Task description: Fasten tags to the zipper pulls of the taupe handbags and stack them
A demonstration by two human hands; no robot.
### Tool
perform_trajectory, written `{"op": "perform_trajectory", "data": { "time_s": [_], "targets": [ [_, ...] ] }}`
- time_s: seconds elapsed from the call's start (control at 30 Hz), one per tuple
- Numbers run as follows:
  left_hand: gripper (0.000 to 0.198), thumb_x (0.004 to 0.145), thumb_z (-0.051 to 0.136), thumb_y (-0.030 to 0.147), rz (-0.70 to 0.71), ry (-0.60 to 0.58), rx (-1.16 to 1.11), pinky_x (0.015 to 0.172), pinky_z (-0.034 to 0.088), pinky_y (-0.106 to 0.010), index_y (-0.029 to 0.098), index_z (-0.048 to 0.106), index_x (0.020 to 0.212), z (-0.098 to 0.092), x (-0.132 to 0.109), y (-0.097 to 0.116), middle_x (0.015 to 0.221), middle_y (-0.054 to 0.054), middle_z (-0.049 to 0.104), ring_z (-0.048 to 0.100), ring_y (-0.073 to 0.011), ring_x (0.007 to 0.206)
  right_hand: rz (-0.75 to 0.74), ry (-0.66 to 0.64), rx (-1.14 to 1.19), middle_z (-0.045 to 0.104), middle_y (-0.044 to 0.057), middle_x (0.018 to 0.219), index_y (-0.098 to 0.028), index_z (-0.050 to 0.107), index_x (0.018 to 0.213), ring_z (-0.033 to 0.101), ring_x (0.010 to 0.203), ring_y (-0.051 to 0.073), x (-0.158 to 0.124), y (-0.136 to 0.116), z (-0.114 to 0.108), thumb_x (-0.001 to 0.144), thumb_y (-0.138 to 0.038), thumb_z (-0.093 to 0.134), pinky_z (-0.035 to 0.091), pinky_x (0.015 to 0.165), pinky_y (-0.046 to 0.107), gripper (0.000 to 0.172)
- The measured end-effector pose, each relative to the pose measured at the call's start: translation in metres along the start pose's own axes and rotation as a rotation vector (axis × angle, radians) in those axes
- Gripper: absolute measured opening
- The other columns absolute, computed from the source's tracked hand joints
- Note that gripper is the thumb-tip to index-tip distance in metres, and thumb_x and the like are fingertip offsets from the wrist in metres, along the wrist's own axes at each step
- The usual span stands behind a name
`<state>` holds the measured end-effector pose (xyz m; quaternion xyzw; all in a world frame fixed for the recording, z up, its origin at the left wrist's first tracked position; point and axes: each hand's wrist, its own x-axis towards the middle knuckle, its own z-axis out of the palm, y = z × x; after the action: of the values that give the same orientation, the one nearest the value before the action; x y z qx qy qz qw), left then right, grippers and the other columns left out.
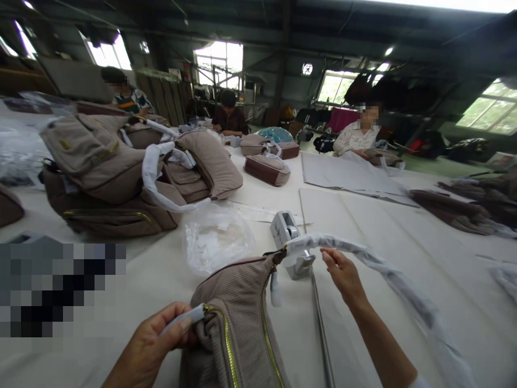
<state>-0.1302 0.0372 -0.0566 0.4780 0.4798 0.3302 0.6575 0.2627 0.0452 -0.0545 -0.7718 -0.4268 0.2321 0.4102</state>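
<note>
A taupe ribbed handbag [230, 318] with a gold zipper [226, 339] lies on the white table at the bottom of the view. My left hand [155, 342] grips a white-wrapped strap end [183, 319] beside the zipper's start. The bag's long shoulder strap [398, 283], wrapped in translucent white plastic, arcs from the bag's top corner to the lower right. My right hand [342, 274] pinches that wrapped strap between thumb and fingers. Part of the bag runs out of the frame below.
A tape dispenser [286, 231] and a crumpled plastic bag [216, 240] stand just beyond the handbag, with a long metal ruler [321, 328] beside it. Several similar bags [100, 172] are piled at left. Co-workers [228, 113] sit along the table, near grey sheets [347, 172].
</note>
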Motion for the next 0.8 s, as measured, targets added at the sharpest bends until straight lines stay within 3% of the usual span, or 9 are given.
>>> {"op": "perform_trajectory", "data": {
  "time_s": [0.13,0.3,0.6,0.8],
  "targets": [
    [0.028,0.078,0.060,0.044,0.010,0.004,-0.032,0.066,0.042,-0.026,0.017,0.062,0.070,0.001,0.002,-0.007,0.066,0.001,0.056,0.048,-0.0155,0.066,0.194,-0.175,0.043,0.066,0.006,0.087,-0.013,0.065,0.081,0.059,0.086,0.020,0.042,0.008,0.005,0.082,-0.034,0.057,0.047,0.074,0.035,0.022],
    [0.027,0.078,0.061,0.044,0.007,0.017,-0.057,0.067,0.042,-0.026,0.018,0.063,0.071,0.001,0.003,-0.011,0.066,0.001,0.055,0.048,-0.0156,0.068,0.324,-0.320,0.126,0.064,0.005,0.097,-0.012,0.063,0.089,0.059,0.095,0.018,0.051,0.009,0.012,0.086,-0.028,0.059,0.047,0.083,0.038,0.017],
    [0.027,0.075,0.065,0.044,0.007,0.028,-0.110,0.064,0.040,-0.025,0.017,0.064,0.072,-0.002,0.006,-0.015,0.065,0.002,0.053,0.045,-0.0146,0.065,0.463,-0.378,0.186,0.061,0.006,0.106,-0.012,0.061,0.096,0.058,0.096,0.018,0.059,0.008,0.011,0.087,-0.025,0.059,0.049,0.083,0.038,0.016],
    [0.027,0.072,0.066,0.043,0.030,0.039,-0.132,0.061,0.039,-0.024,0.017,0.062,0.067,-0.001,0.005,-0.014,0.062,0.002,0.051,0.043,-0.0139,0.062,0.429,-0.343,0.206,0.061,0.007,0.111,-0.013,0.063,0.091,0.054,0.107,0.021,0.054,-0.003,0.003,0.082,-0.024,0.061,0.044,0.088,0.040,0.015]
  ]
}}
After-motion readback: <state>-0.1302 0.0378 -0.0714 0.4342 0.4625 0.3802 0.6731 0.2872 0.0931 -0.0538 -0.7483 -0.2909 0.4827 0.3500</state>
